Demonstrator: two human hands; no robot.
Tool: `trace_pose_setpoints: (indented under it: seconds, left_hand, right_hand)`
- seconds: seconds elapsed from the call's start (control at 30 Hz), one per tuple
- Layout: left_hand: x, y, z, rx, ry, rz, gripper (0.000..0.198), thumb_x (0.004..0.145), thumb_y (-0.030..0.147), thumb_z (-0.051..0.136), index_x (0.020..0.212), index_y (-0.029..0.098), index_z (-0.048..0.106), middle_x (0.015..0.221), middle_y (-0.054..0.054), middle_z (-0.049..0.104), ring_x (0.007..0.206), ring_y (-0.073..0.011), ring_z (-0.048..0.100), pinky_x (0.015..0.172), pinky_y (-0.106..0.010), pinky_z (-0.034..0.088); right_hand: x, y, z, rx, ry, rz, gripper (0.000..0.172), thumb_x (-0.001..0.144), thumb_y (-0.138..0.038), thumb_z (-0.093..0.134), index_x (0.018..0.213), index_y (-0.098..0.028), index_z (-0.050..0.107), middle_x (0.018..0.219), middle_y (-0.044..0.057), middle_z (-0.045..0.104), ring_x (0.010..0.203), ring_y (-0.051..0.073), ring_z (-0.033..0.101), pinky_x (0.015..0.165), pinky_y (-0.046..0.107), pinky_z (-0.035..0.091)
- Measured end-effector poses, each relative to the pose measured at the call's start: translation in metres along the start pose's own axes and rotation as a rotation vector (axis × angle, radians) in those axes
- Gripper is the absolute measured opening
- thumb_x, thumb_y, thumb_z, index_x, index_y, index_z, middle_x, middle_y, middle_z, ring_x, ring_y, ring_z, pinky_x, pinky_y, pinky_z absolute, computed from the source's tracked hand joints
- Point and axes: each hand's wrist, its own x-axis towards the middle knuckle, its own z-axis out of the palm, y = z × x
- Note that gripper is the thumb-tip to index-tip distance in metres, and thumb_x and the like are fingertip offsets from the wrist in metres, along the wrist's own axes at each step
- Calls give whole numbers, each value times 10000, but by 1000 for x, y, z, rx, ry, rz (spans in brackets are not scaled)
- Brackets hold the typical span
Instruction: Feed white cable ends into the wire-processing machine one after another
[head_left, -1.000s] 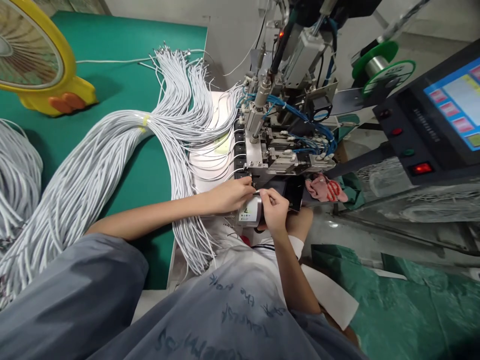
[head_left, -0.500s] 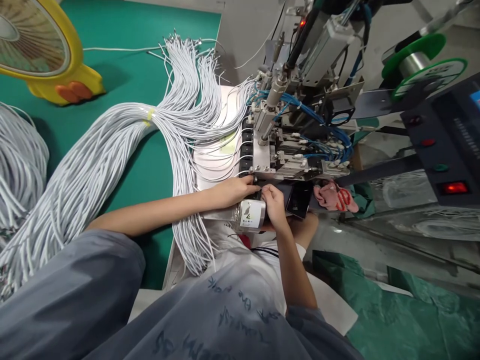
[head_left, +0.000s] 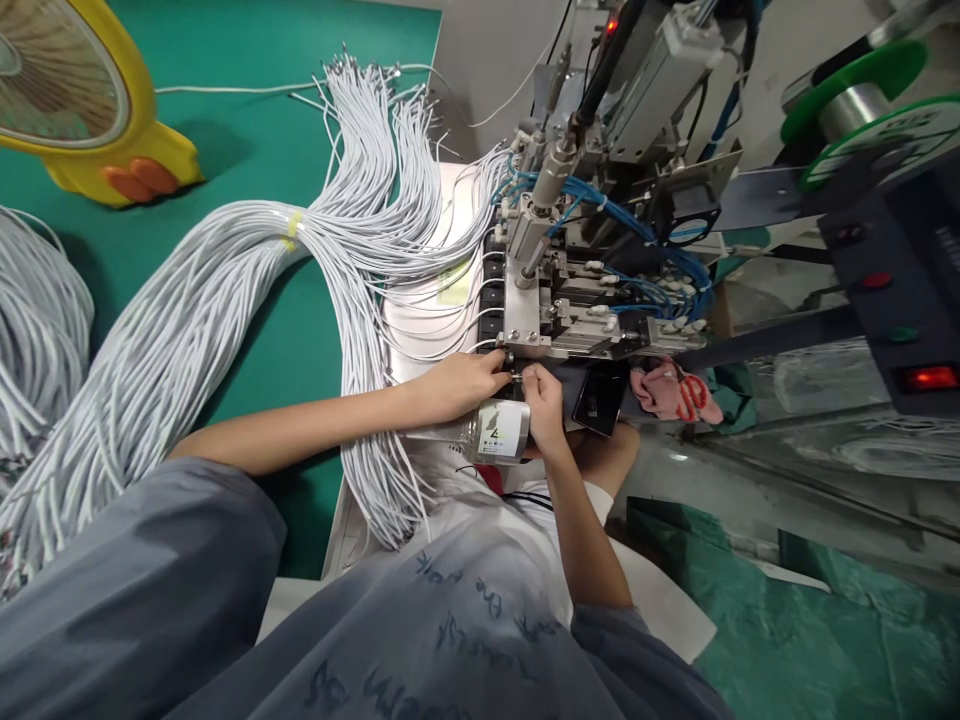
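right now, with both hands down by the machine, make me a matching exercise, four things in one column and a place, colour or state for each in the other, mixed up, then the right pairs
Things:
1. right hand
2. cloth
3. long cable bundle
4. fan

Descriptions:
A. white, tied with a yellow band
B. yellow body, on the green table
C. fingertips close to those of the left hand
D. pink with red marks

Pairs: 1-C, 2-D, 3-A, 4-B
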Motion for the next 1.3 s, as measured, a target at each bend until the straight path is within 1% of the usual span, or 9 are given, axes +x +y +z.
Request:
trace_pose_setpoints:
  seconds: [0.17,0.4,0.47,0.6,0.7,0.83,1.0,1.13,1.3]
  left_hand:
    - [-6,3,-17,18,-94,-111,169,790,51,475,723,98,624,749,-78,585,624,-166,592,528,-268,375]
    - [-8,-4,-17,25,-76,-287,254,837,65,393,913,109,631,818,-109,617,650,-188,614,522,-261,335]
    - [-7,-7,-15,43,-55,-321,285,847,61,368,986,101,614,795,-114,622,683,-206,627,535,-264,340]
    - [-5,-11,-13,39,-42,-325,271,848,80,374,976,91,612,764,-119,633,690,-227,641,523,-268,332]
    - [-4,-13,-16,18,-21,-328,279,833,61,365,925,83,627,760,-131,639,689,-236,643,521,-278,333]
    - [-7,-3,-25,-183,91,-228,286,901,152,365,890,90,645,802,-119,652,702,-195,635,574,-275,381]
    - [-16,23,-31,-737,120,122,354,951,367,389,965,137,658,921,-67,667,812,-132,618,716,-225,432]
    - [-16,28,-24,-961,105,65,361,864,406,564,1077,124,638,945,-70,660,760,-114,605,676,-204,437]
    - [-14,26,-27,-1099,178,42,198,879,252,540,923,119,679,815,-38,628,659,-74,570,629,-179,434]
  right_hand:
    - [3,3,7,56,61,33,374,853,-484,441,612,-206,372,563,-59,293,534,97,278,514,247,250]
    - [-43,-32,0,-181,479,-124,299,897,-350,409,654,-189,474,594,-30,450,558,107,409,552,248,330]
    - [-69,-47,12,-240,342,-191,242,877,-313,464,688,-186,545,588,-20,524,534,111,454,555,256,352]
    - [-102,-67,56,-205,-358,-63,148,852,-305,529,911,-220,635,714,14,663,616,166,582,617,295,434]
    - [-107,-70,79,-184,-528,-28,139,863,-322,511,819,-250,623,697,11,645,619,181,561,598,314,422]
    - [-101,-69,65,-171,-414,-14,245,899,-322,430,736,-225,586,589,-3,535,547,143,451,535,280,368]
    - [-85,-71,7,-84,-205,86,263,813,-364,566,674,-150,628,540,2,543,539,135,480,491,247,388]
    - [-75,-78,-24,20,16,101,160,692,-314,697,670,-164,646,607,5,617,563,136,539,530,250,437]
    - [-75,-84,-24,341,163,85,209,666,-358,715,770,-189,651,652,16,628,590,143,568,598,289,479]
